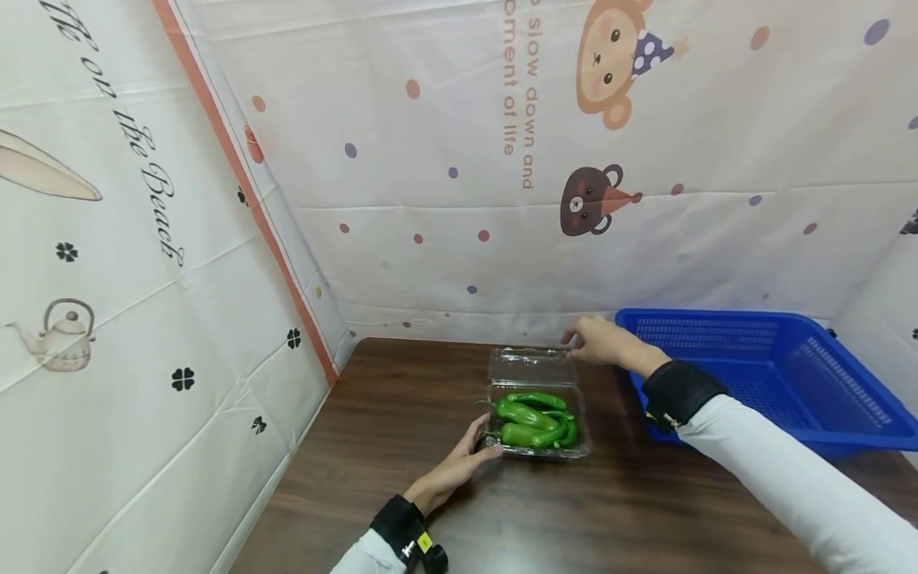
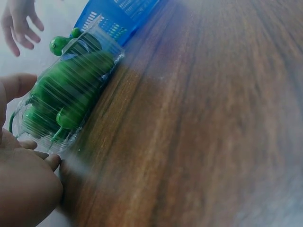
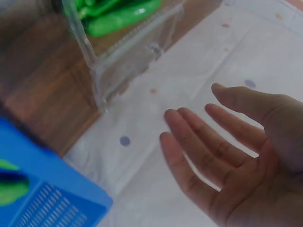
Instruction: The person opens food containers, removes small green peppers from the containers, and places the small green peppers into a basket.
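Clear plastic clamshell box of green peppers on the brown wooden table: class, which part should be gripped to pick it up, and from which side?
Grip the clear plastic clamshell box by the filled tray's two long side walls, coming from above. The green peppers put the weight there, while the thin open lid at the far end would likely flex. The left hand already touches its near left corner; the right hand is open by the lid.

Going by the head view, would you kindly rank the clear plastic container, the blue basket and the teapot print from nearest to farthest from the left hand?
1. Clear plastic container: touching the left hand, at its near corner.
2. Blue basket: across the table, on the right.
3. Teapot print: on the left wall cloth.
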{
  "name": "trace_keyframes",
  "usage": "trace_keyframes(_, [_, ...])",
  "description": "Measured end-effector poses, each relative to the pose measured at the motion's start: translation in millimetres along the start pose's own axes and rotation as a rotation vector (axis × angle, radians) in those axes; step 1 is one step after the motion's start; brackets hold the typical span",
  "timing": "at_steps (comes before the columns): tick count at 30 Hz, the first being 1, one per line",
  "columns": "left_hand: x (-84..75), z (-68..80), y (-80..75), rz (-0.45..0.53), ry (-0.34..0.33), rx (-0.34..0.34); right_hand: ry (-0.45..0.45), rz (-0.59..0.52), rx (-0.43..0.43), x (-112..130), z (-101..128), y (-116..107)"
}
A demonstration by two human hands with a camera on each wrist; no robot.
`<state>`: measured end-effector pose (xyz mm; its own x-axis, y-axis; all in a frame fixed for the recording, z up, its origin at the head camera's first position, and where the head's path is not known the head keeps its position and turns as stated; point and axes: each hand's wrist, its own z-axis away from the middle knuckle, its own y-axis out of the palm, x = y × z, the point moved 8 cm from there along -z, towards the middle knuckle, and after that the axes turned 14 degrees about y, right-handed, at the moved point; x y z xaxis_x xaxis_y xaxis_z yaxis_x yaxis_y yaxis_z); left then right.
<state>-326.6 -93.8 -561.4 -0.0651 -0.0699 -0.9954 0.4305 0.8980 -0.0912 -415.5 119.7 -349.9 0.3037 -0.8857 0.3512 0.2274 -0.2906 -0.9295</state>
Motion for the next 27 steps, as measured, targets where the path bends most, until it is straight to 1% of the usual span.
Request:
trace_keyframes(4, [2.0,-0.3,3.3,0.012,-0.011,0.008,-0.065,0.004,0.009,2.9,-0.9,21.8])
trace_keyframes(7, [1.9,0.7,3.7,0.017,-0.008,0.008,-0.079,-0.002,0.026,3.5,-1.5,41.1])
trace_keyframes(11, [1.1,2.9,1.8,0.017,-0.001,0.006,-0.064,0.000,0.043,4.4,-2.4,68.0])
trace_keyframes(15, [-0.3,4.4,-0.9,0.017,-0.001,-0.008,-0.042,0.021,0.020,4.1,-3.2,90.6])
trace_keyframes(18, [-0.7,3.9,-1.1,0.016,0.000,-0.008,-0.018,0.031,-0.011,0.8,-2.0,101.0])
trace_keyframes(21, [-0.8,2.1,-0.3,0.019,0.002,0.000,-0.002,0.039,-0.049,-2.3,-0.2,105.5])
trace_keyframes(27, [-1.3,-1.3,-0.5,0.021,0.008,0.010,0.000,0.127,-0.144,-3.5,-1.4,111.3])
